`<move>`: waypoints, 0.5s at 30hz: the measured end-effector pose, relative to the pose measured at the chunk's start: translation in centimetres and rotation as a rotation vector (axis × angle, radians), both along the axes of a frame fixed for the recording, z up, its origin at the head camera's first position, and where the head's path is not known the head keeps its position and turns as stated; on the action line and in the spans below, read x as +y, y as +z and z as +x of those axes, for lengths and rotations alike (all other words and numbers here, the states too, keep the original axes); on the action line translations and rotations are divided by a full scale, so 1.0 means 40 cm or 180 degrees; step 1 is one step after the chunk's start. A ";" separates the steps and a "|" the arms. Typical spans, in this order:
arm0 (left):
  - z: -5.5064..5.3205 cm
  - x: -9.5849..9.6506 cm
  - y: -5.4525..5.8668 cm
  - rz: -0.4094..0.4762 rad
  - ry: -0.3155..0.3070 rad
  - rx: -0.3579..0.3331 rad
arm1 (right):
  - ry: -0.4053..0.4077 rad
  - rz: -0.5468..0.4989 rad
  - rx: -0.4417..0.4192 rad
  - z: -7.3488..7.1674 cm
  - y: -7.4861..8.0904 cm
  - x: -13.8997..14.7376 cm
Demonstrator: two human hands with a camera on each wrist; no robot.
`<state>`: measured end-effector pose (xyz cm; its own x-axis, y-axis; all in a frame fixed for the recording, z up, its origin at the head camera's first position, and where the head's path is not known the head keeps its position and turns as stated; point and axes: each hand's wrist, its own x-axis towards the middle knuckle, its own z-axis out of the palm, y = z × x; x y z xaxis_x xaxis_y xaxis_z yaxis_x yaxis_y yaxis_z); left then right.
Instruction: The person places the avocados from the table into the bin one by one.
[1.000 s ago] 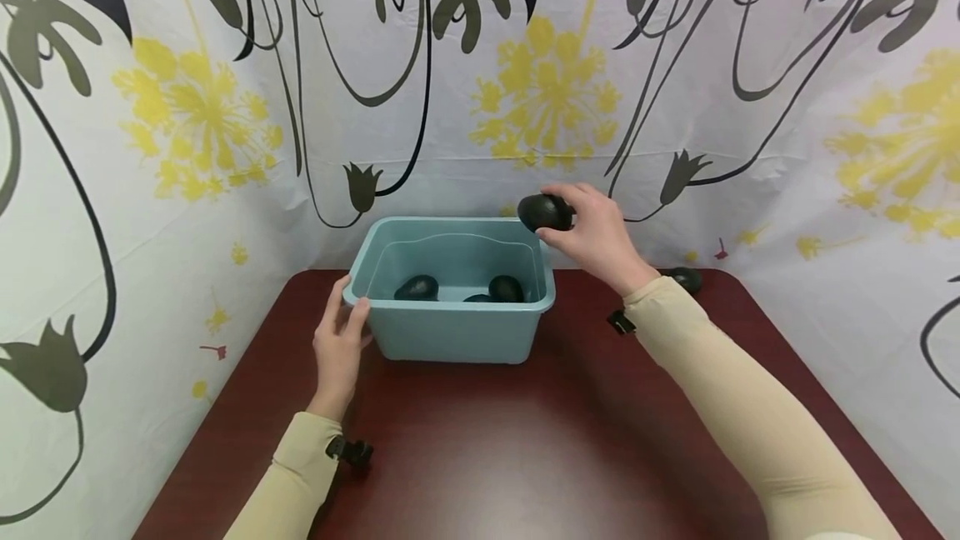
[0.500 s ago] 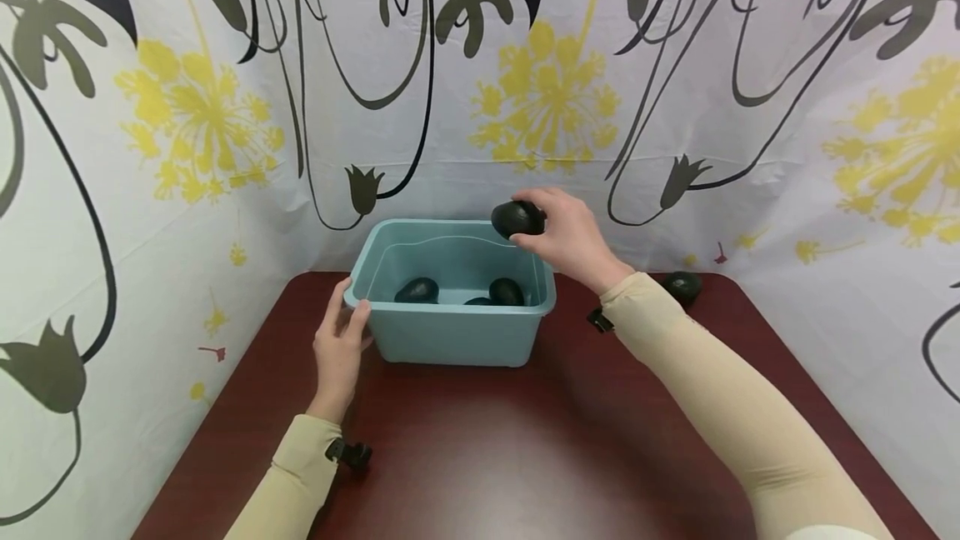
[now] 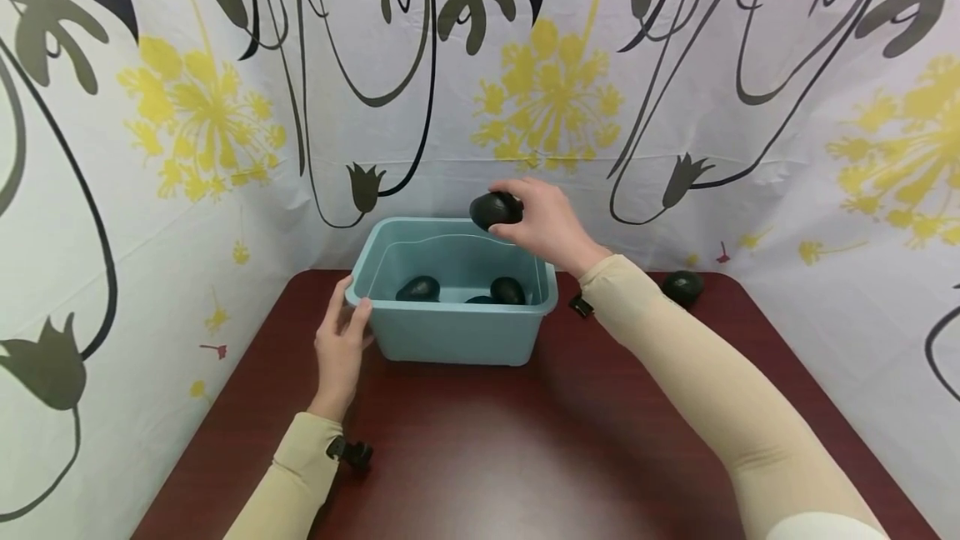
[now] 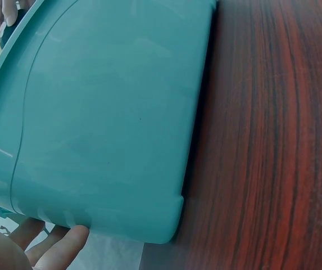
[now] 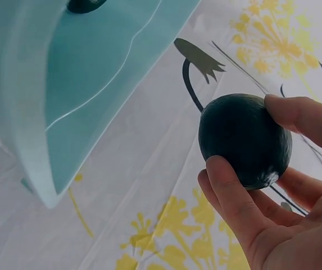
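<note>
Held between the thumb and fingers of my right hand [image 3: 547, 223] is a dark avocado [image 3: 496, 211], raised over the back rim of a light blue plastic bin [image 3: 453, 333]. The right wrist view shows that avocado [image 5: 245, 140] close up, with fingertips around its sides. My left hand [image 3: 339, 352] grips the bin's left front corner, thumb at the front rim and fingers along the left side. Inside the bin lie a dark avocado [image 3: 418, 288] on the left and another avocado [image 3: 507, 290] on the right. Beside the latter, a further dark piece is mostly hidden by the front wall.
One more avocado [image 3: 682, 287] lies on the dark red table [image 3: 480, 440] near its far right corner, behind the right forearm. A white patterned cloth [image 3: 450, 123] hangs close behind the bin and along both sides.
My right hand has carried the avocado leftward, from beside the bin's right back corner to above its back rim. The left hand and the bin have stayed put.
</note>
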<state>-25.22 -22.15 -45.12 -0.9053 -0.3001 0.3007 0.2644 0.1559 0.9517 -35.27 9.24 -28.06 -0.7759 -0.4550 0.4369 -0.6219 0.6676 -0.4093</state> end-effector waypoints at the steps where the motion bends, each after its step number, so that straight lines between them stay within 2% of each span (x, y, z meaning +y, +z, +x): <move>1: 0.005 0.003 0.007 -0.0010 -0.0004 0.0006 | 0.0020 -0.0002 -0.0022 -0.003 0.001 -0.006; 7: 0.011 0.008 0.017 0.0015 -0.0029 0.0021 | 0.0042 0.0107 -0.0072 -0.020 0.004 -0.042; 15: 0.010 0.008 0.016 0.0048 -0.0046 0.0023 | 0.0156 0.0232 -0.0140 -0.041 -0.025 -0.062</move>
<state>-24.80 -21.83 -44.49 -0.9074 -0.2916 0.3028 0.2734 0.1377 0.9520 -36.90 6.74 -29.04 -0.7697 -0.5222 0.3672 -0.6370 0.6658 -0.3884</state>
